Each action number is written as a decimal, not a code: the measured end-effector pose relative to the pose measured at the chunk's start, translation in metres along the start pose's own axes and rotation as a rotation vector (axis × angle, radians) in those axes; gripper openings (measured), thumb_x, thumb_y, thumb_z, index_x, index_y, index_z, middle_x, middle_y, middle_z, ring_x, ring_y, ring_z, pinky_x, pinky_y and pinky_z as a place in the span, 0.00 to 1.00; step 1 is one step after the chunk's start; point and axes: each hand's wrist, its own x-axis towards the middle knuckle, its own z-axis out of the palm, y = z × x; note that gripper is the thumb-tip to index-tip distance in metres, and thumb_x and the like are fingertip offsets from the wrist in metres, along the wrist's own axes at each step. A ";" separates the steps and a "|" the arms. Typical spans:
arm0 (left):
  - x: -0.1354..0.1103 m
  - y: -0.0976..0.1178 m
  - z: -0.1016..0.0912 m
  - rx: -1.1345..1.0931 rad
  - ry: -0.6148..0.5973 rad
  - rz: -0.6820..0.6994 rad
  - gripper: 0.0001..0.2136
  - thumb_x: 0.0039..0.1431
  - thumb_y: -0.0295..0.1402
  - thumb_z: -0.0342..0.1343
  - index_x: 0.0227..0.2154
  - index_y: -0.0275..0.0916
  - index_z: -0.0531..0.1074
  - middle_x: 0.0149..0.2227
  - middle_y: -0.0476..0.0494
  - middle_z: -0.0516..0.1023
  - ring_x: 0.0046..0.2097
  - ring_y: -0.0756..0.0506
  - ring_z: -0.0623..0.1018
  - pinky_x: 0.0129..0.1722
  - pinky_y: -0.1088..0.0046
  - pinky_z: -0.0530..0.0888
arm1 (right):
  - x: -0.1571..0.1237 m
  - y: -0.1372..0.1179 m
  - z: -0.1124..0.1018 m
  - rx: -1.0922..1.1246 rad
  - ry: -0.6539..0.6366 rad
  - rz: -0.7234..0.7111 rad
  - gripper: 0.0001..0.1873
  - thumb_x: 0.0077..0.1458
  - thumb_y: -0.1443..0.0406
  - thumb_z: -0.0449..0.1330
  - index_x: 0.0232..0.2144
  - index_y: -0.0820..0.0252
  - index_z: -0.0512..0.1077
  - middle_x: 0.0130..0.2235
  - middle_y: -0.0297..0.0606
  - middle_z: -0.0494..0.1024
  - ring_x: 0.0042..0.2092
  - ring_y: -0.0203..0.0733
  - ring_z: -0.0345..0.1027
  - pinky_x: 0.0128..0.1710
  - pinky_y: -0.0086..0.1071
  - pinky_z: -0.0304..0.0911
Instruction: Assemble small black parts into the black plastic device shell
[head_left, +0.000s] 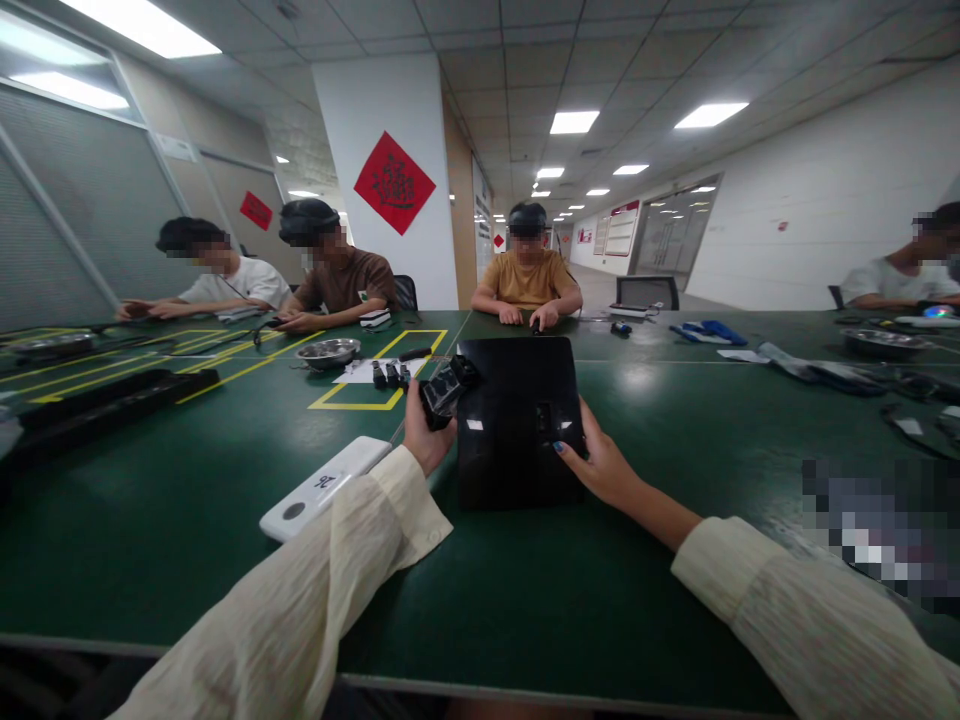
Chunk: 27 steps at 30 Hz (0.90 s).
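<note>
My left hand is closed round a small black part, held just above the left edge of a glossy black flat panel that lies on the green table. My right hand rests on the panel's right side, fingers curled, pinching a small dark piece on its surface. Both of my arms wear cream sleeves.
A white oblong device lies left of my left arm. Beyond it a yellow-taped rectangle holds several small black parts, paper and a metal bowl. Black trays sit far left. Other people sit across and at the right.
</note>
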 end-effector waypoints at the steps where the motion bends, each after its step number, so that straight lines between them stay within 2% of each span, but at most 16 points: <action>1: 0.001 -0.001 0.000 -0.028 0.020 0.003 0.20 0.59 0.47 0.42 0.42 0.39 0.70 0.38 0.45 0.78 0.45 0.43 0.75 0.42 0.70 0.75 | 0.000 0.001 0.000 -0.004 0.004 -0.003 0.42 0.56 0.54 0.49 0.63 0.61 0.31 0.60 0.49 0.57 0.59 0.50 0.54 0.56 0.48 0.53; 5: 0.005 -0.005 -0.002 -0.203 0.031 -0.066 0.18 0.58 0.47 0.44 0.40 0.40 0.70 0.37 0.46 0.78 0.44 0.43 0.76 0.41 0.69 0.75 | 0.000 0.003 -0.001 -0.022 0.015 -0.025 0.42 0.56 0.54 0.50 0.63 0.61 0.32 0.61 0.49 0.54 0.59 0.51 0.53 0.57 0.48 0.52; 12: -0.003 -0.004 0.000 -0.251 0.034 -0.165 0.18 0.57 0.47 0.44 0.38 0.39 0.71 0.33 0.46 0.78 0.37 0.44 0.78 0.35 0.68 0.75 | 0.000 0.004 -0.002 -0.013 0.001 -0.021 0.40 0.57 0.55 0.49 0.63 0.59 0.32 0.61 0.49 0.54 0.60 0.51 0.52 0.56 0.49 0.52; 16: -0.007 -0.002 0.001 -0.250 0.011 -0.190 0.18 0.56 0.47 0.45 0.36 0.39 0.71 0.29 0.47 0.78 0.33 0.45 0.78 0.33 0.69 0.75 | -0.001 0.004 -0.002 -0.009 -0.004 -0.008 0.40 0.57 0.54 0.49 0.63 0.60 0.32 0.61 0.48 0.55 0.60 0.51 0.52 0.56 0.49 0.52; 20: -0.006 -0.003 0.000 -0.213 -0.023 -0.165 0.19 0.55 0.49 0.46 0.37 0.39 0.71 0.30 0.46 0.78 0.33 0.44 0.78 0.32 0.68 0.74 | -0.001 0.004 -0.001 -0.019 -0.003 -0.010 0.41 0.57 0.54 0.49 0.63 0.60 0.32 0.61 0.49 0.54 0.59 0.52 0.53 0.56 0.49 0.52; 27: -0.004 -0.004 -0.003 -0.161 -0.006 -0.182 0.19 0.55 0.49 0.45 0.36 0.39 0.70 0.28 0.47 0.77 0.30 0.45 0.77 0.28 0.70 0.73 | 0.000 0.002 -0.002 -0.016 -0.018 0.006 0.40 0.57 0.54 0.48 0.63 0.60 0.32 0.61 0.48 0.54 0.60 0.52 0.52 0.57 0.49 0.52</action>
